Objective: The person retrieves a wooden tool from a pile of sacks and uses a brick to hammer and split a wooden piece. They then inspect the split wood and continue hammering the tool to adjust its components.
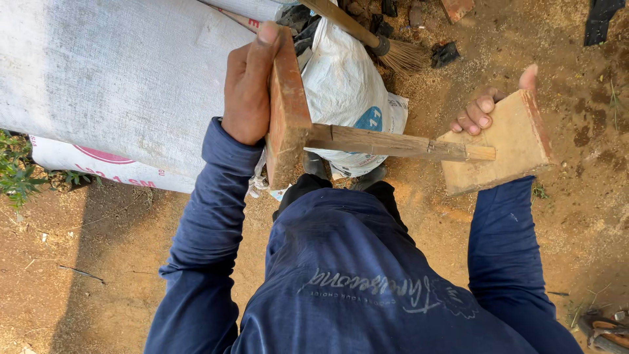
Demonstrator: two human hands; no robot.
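I look down over my blue shirt at a wooden piece held between both hands. My left hand (247,88) grips a reddish upright wooden board (287,115) by its edge, thumb over the top. A narrow wooden rail (386,142) runs from that board to a second, paler wooden board (501,145). My right hand (485,108) holds this paler board from behind, with the fingers curled over its top edge. Both boards are lifted above the dirt ground.
Large white woven sacks (111,78) lie at the upper left, and a smaller white bag (347,78) sits behind the rail. A straw broom (393,52) leans at the top. Bare brown soil surrounds me; sandals (606,328) lie at bottom right.
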